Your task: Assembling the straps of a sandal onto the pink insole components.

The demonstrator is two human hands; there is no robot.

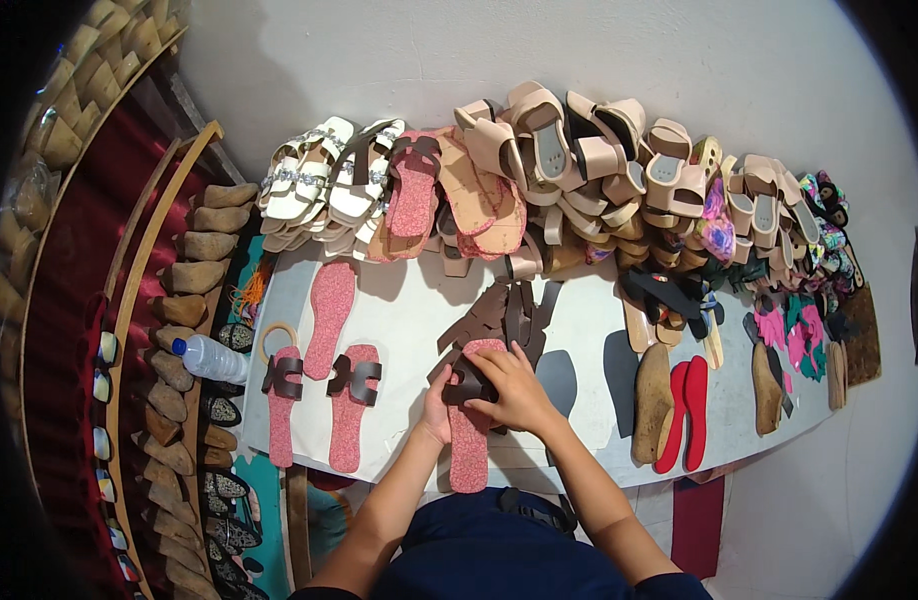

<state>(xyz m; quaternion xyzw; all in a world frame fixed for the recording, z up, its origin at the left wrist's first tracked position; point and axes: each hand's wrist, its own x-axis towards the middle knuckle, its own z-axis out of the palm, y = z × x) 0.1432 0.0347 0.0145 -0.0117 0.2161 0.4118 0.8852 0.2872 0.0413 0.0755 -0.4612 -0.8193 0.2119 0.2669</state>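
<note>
Close to my body, over the table's front edge, I hold a sandal with a pink-red speckled sole [469,452] and a dark brown cut-out strap [465,385]. My left hand [437,405] grips the strap's left side; some of its fingers are hidden beneath. My right hand [511,388] is closed over the strap and sole from the right. Behind it lies a heap of dark brown strap pieces [484,318]. To the left rest two matching strapped sandals [349,420] and a bare speckled sole [329,318].
Stacks of white sandals [314,170] and beige heeled sandals [544,140] line the back wall. Wooden lasts [651,405] and red insoles [694,415] lie right. A water bottle [211,360] and a rack of wooden lasts [194,275] stand left; grey sole-shaped pieces [557,378] lie near my right hand.
</note>
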